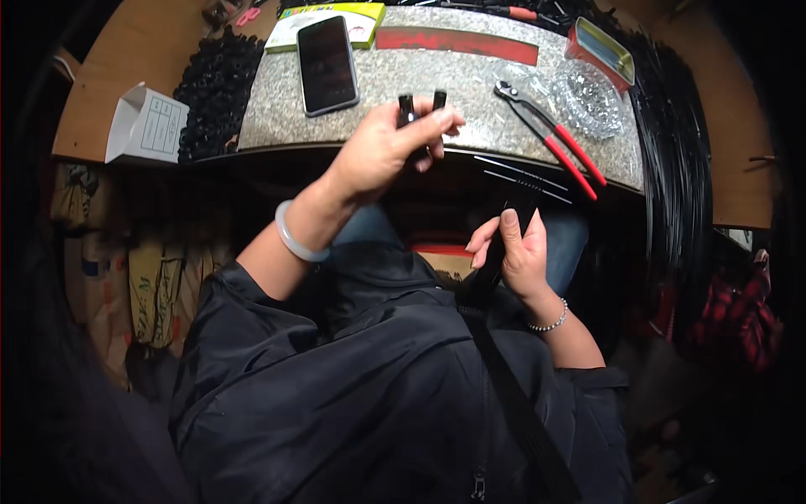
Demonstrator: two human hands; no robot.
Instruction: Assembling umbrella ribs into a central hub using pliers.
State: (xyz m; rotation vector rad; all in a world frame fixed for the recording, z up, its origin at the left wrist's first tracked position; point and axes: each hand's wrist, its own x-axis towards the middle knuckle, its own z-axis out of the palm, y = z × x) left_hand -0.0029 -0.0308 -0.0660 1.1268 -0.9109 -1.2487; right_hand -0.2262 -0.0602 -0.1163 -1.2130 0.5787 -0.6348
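Observation:
Near the front edge of the stone-topped work surface, my left hand (395, 144) is closed around small black tube-like pieces (407, 107), whose ends poke up between the fingers. Lower and to the right, over my lap, my right hand (522, 252) pinches a long flat black band (504, 370). This band runs down across my dark jacket; whether it is one strap or a bundle of thin strips I cannot tell. Red-handled pliers (550, 139) lie just beyond my right hand, their handles reaching past the edge. Thin shiny straight lines (527, 181) show below that edge.
A phone (327, 65) rests partly on a yellow-green box (365, 23). Black tube pieces (214, 97) are heaped at left beside a white carton (147, 126). A clear dish (588, 99), a red tin (600, 52), a red strip (457, 44) and long black strips (676, 160) lie around the slab (285, 130).

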